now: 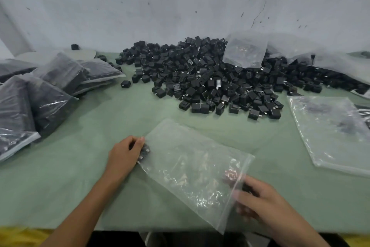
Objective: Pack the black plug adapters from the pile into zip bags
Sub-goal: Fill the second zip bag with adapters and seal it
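Observation:
A clear zip bag [192, 166] lies flat on the green table in front of me. My left hand [125, 155] is at the bag's left edge, fingers curled round a few black plug adapters [144, 152]. My right hand [260, 205] pinches the bag's right edge, and something dark shows blurred under its fingers through the plastic. The big pile of black plug adapters [210, 78] spreads across the far middle of the table, well beyond both hands.
Several filled zip bags [50, 94] are stacked at the left. A stack of empty clear bags [330, 130] lies at the right. A large crumpled plastic bag [246, 48] rests on the pile against the grey wall. The table's front edge [60, 226] runs just below my forearms.

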A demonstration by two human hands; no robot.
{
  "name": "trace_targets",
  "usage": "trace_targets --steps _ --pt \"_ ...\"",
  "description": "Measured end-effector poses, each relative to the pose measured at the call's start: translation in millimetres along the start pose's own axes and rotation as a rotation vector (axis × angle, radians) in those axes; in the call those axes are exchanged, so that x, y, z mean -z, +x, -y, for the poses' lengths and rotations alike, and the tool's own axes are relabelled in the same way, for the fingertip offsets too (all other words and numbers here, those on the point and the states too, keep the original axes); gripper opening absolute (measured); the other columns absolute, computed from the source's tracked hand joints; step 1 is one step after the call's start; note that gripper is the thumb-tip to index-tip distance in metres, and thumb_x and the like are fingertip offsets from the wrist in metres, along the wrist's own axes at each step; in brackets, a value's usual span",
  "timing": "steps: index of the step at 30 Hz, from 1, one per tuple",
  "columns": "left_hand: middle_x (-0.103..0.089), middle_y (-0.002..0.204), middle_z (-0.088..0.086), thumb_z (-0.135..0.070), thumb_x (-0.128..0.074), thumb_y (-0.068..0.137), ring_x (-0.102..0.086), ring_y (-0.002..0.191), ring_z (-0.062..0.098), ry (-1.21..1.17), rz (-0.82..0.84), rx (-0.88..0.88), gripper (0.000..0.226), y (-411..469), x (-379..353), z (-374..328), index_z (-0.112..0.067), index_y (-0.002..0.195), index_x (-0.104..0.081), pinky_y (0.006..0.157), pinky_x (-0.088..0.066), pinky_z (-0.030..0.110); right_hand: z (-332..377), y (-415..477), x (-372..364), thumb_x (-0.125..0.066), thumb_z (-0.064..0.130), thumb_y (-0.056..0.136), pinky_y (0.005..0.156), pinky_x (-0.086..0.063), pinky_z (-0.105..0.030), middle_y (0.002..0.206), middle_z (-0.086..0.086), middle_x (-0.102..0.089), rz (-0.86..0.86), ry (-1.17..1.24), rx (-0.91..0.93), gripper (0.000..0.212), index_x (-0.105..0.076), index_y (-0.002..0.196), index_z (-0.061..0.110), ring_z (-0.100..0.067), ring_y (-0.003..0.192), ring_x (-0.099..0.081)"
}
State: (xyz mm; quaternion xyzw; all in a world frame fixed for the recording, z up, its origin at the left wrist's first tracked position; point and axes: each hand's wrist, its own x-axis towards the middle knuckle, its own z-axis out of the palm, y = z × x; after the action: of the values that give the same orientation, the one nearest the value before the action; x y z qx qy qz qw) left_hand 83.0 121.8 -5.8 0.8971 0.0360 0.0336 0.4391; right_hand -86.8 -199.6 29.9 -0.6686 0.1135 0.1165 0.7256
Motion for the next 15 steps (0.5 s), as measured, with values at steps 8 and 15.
trace_targets --steps 8,15 --pt "-0.074 0.075 -0.010 -0.043 -0.054 0.100 -0.071 0.071 0.013 0.011 0.001 0.003 0.031 -2 1 -2 -0.022 0.080 -0.067 0.085 -0.055 0.042 19 72 -45 -0.061 0.001 0.092 0.097 -0.054 -0.047 0.122 -0.029 -0.063 0.143 0.638 -0.256 0.038 -0.055 0.126 -0.015 -0.043 0.116 -0.062" --pt "-0.073 0.074 -0.011 -0.043 -0.055 0.099 -0.070 0.071 0.012 0.039 -0.029 -0.001 0.031 -3 2 -2 -0.023 0.077 -0.066 0.084 -0.054 0.039 35 120 -104 -0.058 0.004 0.097 0.100 -0.053 -0.045 0.105 -0.017 -0.064 0.297 0.207 -0.069 0.019 -0.056 0.113 -0.006 -0.028 0.096 -0.068"
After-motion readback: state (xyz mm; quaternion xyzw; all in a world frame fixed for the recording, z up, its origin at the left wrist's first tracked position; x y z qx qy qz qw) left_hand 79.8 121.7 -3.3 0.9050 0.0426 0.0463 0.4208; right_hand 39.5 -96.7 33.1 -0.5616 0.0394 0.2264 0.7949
